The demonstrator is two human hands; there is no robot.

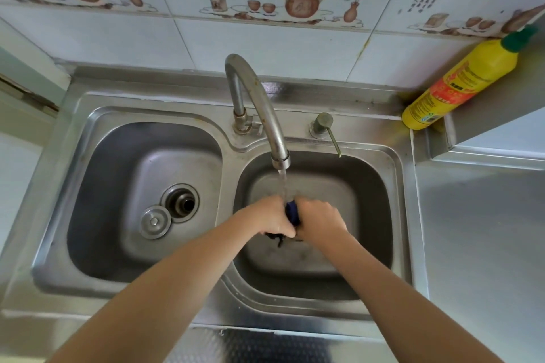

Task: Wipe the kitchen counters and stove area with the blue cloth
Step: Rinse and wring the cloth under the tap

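The blue cloth (292, 212) is bunched between the left hand (269, 216) and the right hand (320, 219), both curled tight around it, over the right sink basin (380, 215), under water run from the faucet (253, 97).

Dark blue cloth (292, 213), bunched tight, wet, over right sink basin
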